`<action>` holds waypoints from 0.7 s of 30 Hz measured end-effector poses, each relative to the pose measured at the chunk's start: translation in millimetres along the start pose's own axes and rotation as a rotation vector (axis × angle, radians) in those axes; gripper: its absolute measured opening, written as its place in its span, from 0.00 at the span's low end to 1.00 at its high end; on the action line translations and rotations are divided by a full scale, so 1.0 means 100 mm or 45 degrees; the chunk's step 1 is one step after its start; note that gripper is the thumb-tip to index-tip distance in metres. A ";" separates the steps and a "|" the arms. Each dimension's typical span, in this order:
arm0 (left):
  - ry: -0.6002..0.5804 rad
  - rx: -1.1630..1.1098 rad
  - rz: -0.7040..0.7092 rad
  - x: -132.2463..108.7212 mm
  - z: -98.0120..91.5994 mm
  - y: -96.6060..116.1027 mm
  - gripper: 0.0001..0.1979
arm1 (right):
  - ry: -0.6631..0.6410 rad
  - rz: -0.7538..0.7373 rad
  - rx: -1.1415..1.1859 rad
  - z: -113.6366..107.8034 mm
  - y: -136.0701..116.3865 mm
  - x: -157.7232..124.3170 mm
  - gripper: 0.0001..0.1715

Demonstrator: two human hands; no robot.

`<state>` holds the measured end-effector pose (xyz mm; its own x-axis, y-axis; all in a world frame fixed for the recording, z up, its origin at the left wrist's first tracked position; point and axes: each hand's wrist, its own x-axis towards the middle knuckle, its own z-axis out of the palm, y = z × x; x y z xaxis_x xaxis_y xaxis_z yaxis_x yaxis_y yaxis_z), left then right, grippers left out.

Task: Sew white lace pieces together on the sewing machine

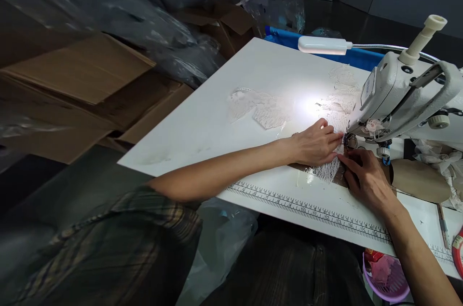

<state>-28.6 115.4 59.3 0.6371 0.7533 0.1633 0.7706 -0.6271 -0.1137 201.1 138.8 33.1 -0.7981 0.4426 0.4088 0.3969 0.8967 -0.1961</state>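
A piece of white lace fabric point(327, 171) lies beneath the presser foot area of a white sewing machine point(383, 89). My left hand point(316, 144) rests on this lace just left of the needle, fingers stretched out and pressing it down. Close by on the right, my right hand point(369, 178) has its fingers bent, with thumb and forefinger closed at the lace's edge; some fingertips are hidden by the machine. Behind my left hand, more lace point(342, 98) is bunched up. Separate lace pieces point(269, 110) lie farther left on the white table point(202, 127).
A lamp point(323, 45) lights the table. A printed ruler scale point(307, 209) runs along the front edge. At right are a brown oval piece point(419, 180), a pen-like tool point(443, 226) and a red ring point(458, 250). A purple basket point(388, 286) hangs below; cardboard boxes point(79, 69) stand left.
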 end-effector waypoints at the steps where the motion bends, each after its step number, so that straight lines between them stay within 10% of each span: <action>1: -0.004 -0.044 -0.023 0.00 -0.01 0.00 0.20 | -0.013 0.015 0.001 0.00 0.00 0.00 0.22; 21: 0.038 -0.280 -0.100 -0.07 0.10 0.00 0.20 | -0.043 0.080 0.007 -0.07 -0.07 0.03 0.21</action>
<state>-32.5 112.0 48.6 0.5719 0.7973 0.1928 0.7935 -0.5974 0.1166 199.6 133.6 42.0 -0.7867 0.4977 0.3653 0.4442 0.8672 -0.2251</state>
